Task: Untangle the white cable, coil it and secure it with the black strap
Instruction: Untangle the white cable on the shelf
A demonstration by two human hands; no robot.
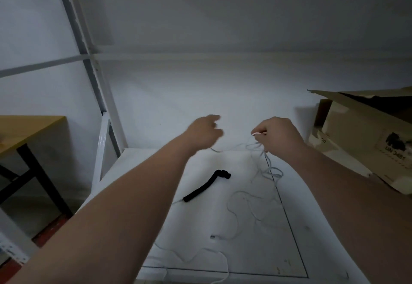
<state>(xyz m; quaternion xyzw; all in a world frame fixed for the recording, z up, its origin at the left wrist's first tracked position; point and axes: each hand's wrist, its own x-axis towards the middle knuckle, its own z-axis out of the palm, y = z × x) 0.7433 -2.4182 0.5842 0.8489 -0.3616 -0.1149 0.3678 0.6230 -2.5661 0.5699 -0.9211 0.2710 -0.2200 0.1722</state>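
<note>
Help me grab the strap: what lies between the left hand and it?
Head view: a strand of white cable passes by the left hand, then bare table to the black strap.

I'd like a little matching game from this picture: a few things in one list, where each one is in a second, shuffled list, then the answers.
Things:
1. thin white cable
2. black fabric strap
3. brown cardboard box
4. yellow-topped side table

Places:
A. far left, beside the white tabletop
B. right edge of the picture
C. pinched by the right hand, trailing over the tabletop
D. lying on the tabletop between the forearms

Pairs: 1-C, 2-D, 3-B, 4-A
</note>
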